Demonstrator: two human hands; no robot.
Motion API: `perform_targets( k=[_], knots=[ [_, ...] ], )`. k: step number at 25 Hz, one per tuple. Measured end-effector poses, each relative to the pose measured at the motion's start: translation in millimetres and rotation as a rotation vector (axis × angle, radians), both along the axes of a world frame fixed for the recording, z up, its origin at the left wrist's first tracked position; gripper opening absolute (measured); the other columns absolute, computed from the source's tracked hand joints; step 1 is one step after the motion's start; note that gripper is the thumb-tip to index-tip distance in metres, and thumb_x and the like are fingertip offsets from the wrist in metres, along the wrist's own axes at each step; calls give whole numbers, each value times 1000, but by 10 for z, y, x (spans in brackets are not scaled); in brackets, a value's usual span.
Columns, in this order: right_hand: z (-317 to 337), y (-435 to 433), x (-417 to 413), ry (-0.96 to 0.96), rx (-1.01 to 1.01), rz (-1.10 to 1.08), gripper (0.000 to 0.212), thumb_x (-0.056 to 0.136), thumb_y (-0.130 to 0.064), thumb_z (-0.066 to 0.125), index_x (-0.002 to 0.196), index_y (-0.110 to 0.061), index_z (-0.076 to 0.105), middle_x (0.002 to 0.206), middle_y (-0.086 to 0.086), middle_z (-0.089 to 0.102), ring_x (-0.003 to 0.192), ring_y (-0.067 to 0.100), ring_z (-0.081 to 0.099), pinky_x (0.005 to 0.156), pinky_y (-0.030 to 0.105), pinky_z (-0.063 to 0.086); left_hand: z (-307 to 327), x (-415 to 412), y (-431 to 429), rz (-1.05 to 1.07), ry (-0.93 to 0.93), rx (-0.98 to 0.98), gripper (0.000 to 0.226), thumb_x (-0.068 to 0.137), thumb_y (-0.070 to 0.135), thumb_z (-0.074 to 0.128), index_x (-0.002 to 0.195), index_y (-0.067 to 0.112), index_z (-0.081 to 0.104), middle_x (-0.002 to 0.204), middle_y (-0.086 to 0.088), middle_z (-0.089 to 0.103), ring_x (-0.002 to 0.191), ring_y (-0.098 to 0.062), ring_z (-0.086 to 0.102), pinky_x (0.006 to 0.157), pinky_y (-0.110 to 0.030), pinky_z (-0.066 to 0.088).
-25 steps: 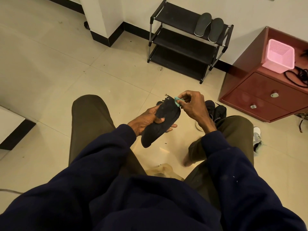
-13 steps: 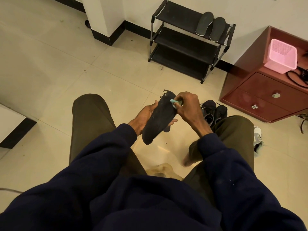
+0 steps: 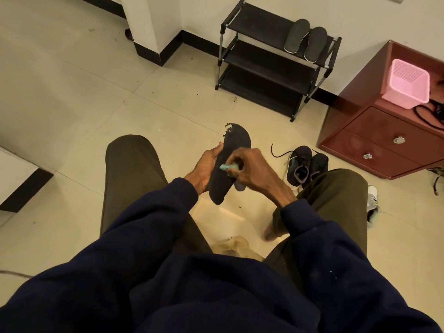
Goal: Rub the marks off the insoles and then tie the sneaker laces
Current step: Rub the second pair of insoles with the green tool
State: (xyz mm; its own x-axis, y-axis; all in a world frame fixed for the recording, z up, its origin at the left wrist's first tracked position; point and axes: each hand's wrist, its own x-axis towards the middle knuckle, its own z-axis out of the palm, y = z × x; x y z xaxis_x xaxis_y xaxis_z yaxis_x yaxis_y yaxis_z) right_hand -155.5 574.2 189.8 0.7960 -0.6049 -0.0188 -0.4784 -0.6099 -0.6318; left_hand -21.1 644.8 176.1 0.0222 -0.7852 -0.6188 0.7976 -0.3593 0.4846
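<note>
L hand grips dark insole, long axis pointing away from body; R hand fingers pinch teal eraser mid-insole, frayed toe beyond them, heel nearer.

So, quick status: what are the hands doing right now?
Left hand grips black insole. Right hand pinches teal eraser against it. Sneakers on floor, laces loose. Nothing blocking.

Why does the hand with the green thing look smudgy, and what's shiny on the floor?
Head view: the right hand pinching the small teal eraser is motion-blurred against the dark flat insole; head view: the glossy beige floor tiles show one bright glare patch.
</note>
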Motion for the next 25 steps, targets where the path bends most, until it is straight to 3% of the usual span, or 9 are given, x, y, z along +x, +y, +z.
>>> perform_targets(
  k=[3,6,9,11,14,15,20,25],
  knots=[
    [98,161,66,-19,249,125,11,84,-14,82,91,-10,76,85,-3,73,76,8,69,66,25,58,16,24,-7,89,31,-8,46,108,40,40,106,5,69,90,-15,77,76,-26,75,67,-32,63],
    [74,87,33,-38,244,9,13,84,-16,83,92,-8,76,81,-4,71,69,0,65,60,17,50,34,35,-32,145,47,-24,47,107,38,37,103,3,69,88,-18,76,73,-30,75,64,-36,63],
    [86,102,4,-48,375,39,15,85,-14,82,94,-4,76,81,0,72,65,1,67,57,13,50,-6,39,-53,174,4,4,59,107,30,32,76,2,73,68,-18,71,55,-28,71,50,-32,59],
    [77,105,13,-78,378,13,14,84,-15,83,94,-7,77,82,3,74,67,6,68,60,17,52,-35,58,-58,160,46,41,62,105,26,34,68,0,75,70,-19,71,58,-29,72,55,-33,61],
    [36,-48,-59,-55,400,-44,12,82,-19,85,91,-16,78,86,3,76,76,19,72,71,38,62,-81,76,-113,101,147,68,27,97,20,54,101,-1,70,98,-17,70,93,-30,69,97,-43,55],
    [20,-121,-105,-19,412,-61,11,82,-20,85,91,-17,78,86,1,76,78,19,73,75,42,63,-133,73,-172,94,136,73,21,95,16,60,107,1,68,102,-15,69,98,-28,67,102,-44,51],
    [-88,-573,-413,13,378,-411,8,84,-15,83,88,-12,77,79,2,76,72,18,72,71,43,63,-461,50,-544,146,-158,96,37,98,-3,60,133,7,60,121,-16,70,107,-31,69,85,-47,60],
    [-436,-973,-476,-16,475,-571,13,85,-13,82,94,-5,76,82,7,76,69,13,72,63,24,61,-915,103,-960,145,-284,189,33,95,-2,65,128,4,65,122,-16,71,110,-33,69,88,-45,59]
  ],
)
